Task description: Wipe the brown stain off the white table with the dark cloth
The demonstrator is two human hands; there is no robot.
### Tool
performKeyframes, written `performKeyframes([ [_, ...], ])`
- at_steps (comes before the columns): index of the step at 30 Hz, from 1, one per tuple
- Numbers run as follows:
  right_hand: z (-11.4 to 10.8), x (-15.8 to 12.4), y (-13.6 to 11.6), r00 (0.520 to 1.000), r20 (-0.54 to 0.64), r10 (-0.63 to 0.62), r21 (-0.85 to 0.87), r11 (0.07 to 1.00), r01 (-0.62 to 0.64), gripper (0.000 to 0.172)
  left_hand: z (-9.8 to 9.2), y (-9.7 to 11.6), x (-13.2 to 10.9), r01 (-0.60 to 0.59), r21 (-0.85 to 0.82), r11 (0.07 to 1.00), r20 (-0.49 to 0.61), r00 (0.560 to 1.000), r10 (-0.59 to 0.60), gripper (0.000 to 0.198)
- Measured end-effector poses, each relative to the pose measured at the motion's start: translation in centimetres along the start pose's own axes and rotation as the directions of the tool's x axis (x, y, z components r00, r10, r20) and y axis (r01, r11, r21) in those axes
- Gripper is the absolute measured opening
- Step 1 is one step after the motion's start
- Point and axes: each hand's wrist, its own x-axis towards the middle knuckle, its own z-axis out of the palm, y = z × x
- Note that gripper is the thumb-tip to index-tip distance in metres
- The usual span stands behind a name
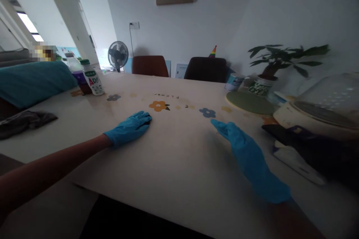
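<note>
Head view: the left hand (129,127) lies flat, palm down, fingers straight and together, on the cloth (174,164), just left of and nearer than the orange flower (158,105) printed on it, gripping nothing. The right hand (249,157), right of the flower and nearer the camera, is stretched open and empty; whether it touches the cloth I cannot tell. The cloth lies smooth all around the flower. It looks thin, light and limp, likely to slide, and its near edge, well this side of the flower, seems the place to pinch. A bottle (93,77) stands far left of the flower.
</note>
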Motion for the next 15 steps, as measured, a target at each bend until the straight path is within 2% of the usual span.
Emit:
performKeyframes([
  [4,0.1,-0.1,-1.5,0.999,0.029,0.037,0.052,0.998,-0.038,0.081,0.7,3.2,2.1,-0.024,0.043,0.999,-0.025,0.999,0.025,0.057],
  [7,0.2,-0.3,-2.8,0.996,0.055,0.070,0.088,0.993,-0.075,0.082,1.6,6.4,4.3,-0.162,0.076,0.984,-0.031,0.986,0.165,0.045],
  [10,0.3,-0.4,-2.9,0.998,0.030,0.046,0.067,0.997,-0.048,0.080,3.1,10.6,6.4,-0.315,0.084,0.945,-0.006,0.948,0.317,0.041],
  [15,0.4,0.0,-1.6,0.998,-0.032,0.055,0.052,0.997,-0.053,0.070,6.3,18.8,9.2,-0.424,0.060,0.904,0.014,0.906,0.424,0.045],
])
